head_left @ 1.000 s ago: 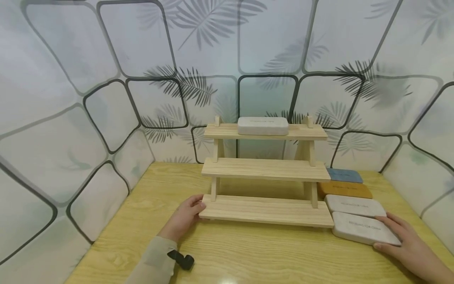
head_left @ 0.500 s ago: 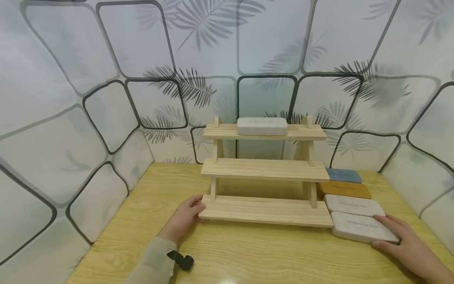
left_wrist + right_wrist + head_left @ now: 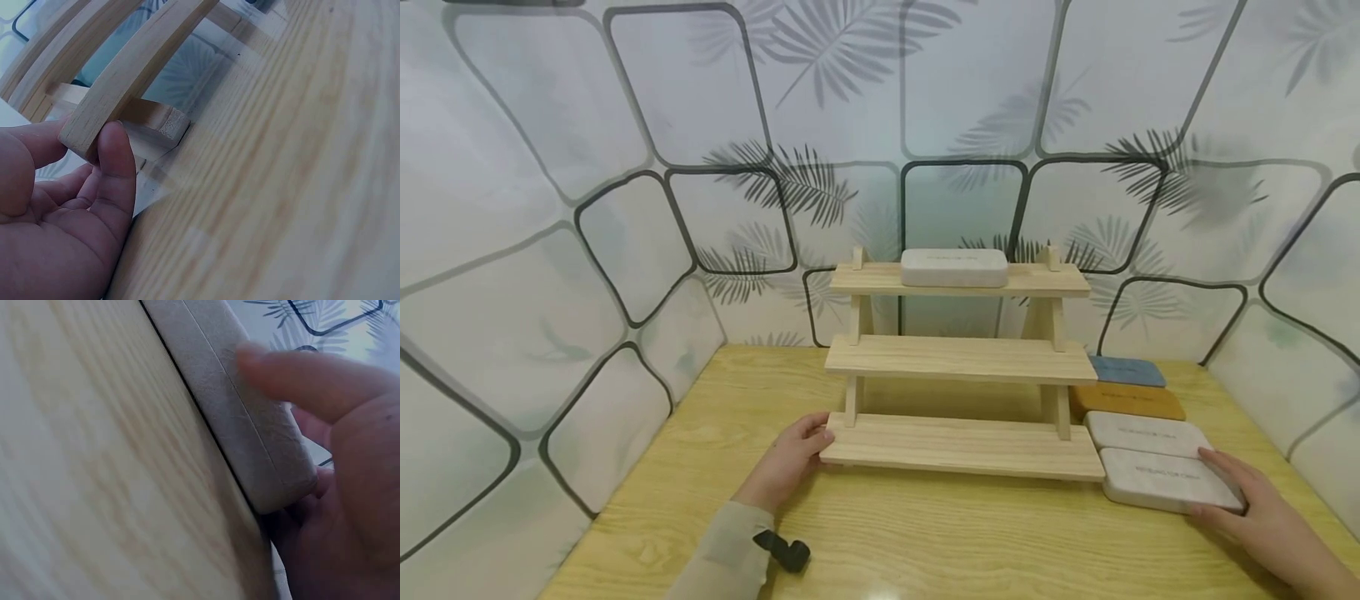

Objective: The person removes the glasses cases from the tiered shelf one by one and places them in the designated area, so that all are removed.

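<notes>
A three-tier wooden display stand [image 3: 955,443] is on the table. My left hand [image 3: 784,467] holds the left end of its lowest board, with thumb and fingers on either side of the board end [image 3: 106,119] in the left wrist view. To the right of the stand lies a flat white glasses case [image 3: 1161,479], the nearest in a row. Around its right end is my right hand [image 3: 1262,521], thumb on the near side and fingers toward the far edge. The right wrist view shows the case's seamed side [image 3: 231,406] close to the thumb [image 3: 281,372].
Behind the nearest case lie another white case [image 3: 1146,433], an orange one [image 3: 1138,402] and a blue one [image 3: 1127,371], partly behind the stand. One more white case [image 3: 955,267] rests on the top board. Patterned walls [image 3: 966,208] enclose the table [image 3: 925,542].
My right hand's fingertips have shifted slightly to the right along the nearest white case. The left hand, stand and other cases stay put.
</notes>
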The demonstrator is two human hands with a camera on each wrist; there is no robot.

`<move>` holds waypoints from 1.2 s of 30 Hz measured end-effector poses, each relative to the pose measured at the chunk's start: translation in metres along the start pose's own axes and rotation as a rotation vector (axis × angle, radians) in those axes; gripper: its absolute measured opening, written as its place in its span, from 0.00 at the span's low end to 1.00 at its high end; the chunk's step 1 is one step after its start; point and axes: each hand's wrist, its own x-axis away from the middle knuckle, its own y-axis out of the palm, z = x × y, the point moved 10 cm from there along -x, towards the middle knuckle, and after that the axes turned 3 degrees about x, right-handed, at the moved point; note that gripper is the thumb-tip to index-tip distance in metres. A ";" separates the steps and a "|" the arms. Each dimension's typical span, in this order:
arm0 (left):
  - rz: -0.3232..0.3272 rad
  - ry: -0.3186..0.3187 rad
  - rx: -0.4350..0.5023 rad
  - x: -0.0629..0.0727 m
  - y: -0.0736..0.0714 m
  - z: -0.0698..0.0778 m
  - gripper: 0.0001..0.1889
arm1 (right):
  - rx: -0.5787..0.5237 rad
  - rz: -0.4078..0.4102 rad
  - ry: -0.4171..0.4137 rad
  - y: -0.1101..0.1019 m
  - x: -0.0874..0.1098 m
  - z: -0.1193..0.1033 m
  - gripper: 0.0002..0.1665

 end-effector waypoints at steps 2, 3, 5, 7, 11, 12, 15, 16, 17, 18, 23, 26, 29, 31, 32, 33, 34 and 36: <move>0.001 0.000 0.006 0.001 0.001 0.000 0.27 | -0.023 0.000 0.020 -0.003 -0.001 -0.001 0.58; 0.001 0.003 0.002 0.001 0.001 0.001 0.27 | -0.041 0.001 0.029 -0.004 0.000 -0.002 0.58; 0.002 0.003 0.003 0.002 0.002 0.001 0.28 | -0.079 0.009 0.044 -0.008 0.000 -0.005 0.57; 0.004 0.002 0.008 0.002 0.003 0.001 0.28 | -0.103 0.024 0.033 -0.013 0.000 -0.010 0.55; 0.008 0.001 0.008 0.002 0.003 -0.001 0.27 | -0.127 0.082 -0.038 -0.021 0.002 -0.022 0.50; 0.010 -0.001 0.010 0.001 0.003 -0.002 0.27 | -0.121 0.094 -0.055 -0.023 0.003 -0.026 0.49; 0.007 0.004 0.003 0.001 0.002 -0.003 0.27 | -0.101 0.123 -0.089 -0.027 0.003 -0.034 0.48; 0.005 0.004 0.003 0.001 0.003 -0.003 0.27 | -0.097 0.130 -0.100 -0.029 0.003 -0.037 0.47; 0.000 0.010 -0.004 0.001 0.003 -0.003 0.27 | -0.097 0.139 -0.115 -0.030 0.003 -0.041 0.47; 0.000 0.009 -0.004 0.001 0.002 -0.004 0.27 | -0.089 0.149 -0.128 -0.032 0.003 -0.044 0.47; -0.003 0.012 -0.001 0.000 0.001 -0.004 0.27 | -0.076 0.188 -0.187 -0.039 0.003 -0.063 0.47; -0.001 0.009 0.001 -0.001 0.001 -0.003 0.26 | -0.067 0.188 -0.189 -0.042 0.001 -0.072 0.48; -0.002 0.010 -0.003 0.000 0.001 -0.002 0.27 | -0.061 0.170 -0.187 -0.044 -0.002 -0.084 0.48; -0.006 0.013 -0.003 0.001 0.001 -0.001 0.27 | -0.055 0.169 -0.200 -0.047 -0.003 -0.093 0.48; -0.007 0.016 -0.004 0.001 0.001 0.000 0.27 | -0.051 0.169 -0.208 -0.048 -0.005 -0.098 0.48; -0.007 0.016 -0.002 0.002 0.001 0.000 0.27 | -0.052 0.165 -0.213 -0.049 -0.006 -0.104 0.48; -0.007 0.017 -0.001 0.002 0.000 0.001 0.27 | -0.050 0.162 -0.217 -0.049 -0.007 -0.109 0.48; -0.004 0.013 0.003 0.003 0.000 0.001 0.27 | -0.053 0.151 -0.217 -0.050 -0.011 -0.119 0.49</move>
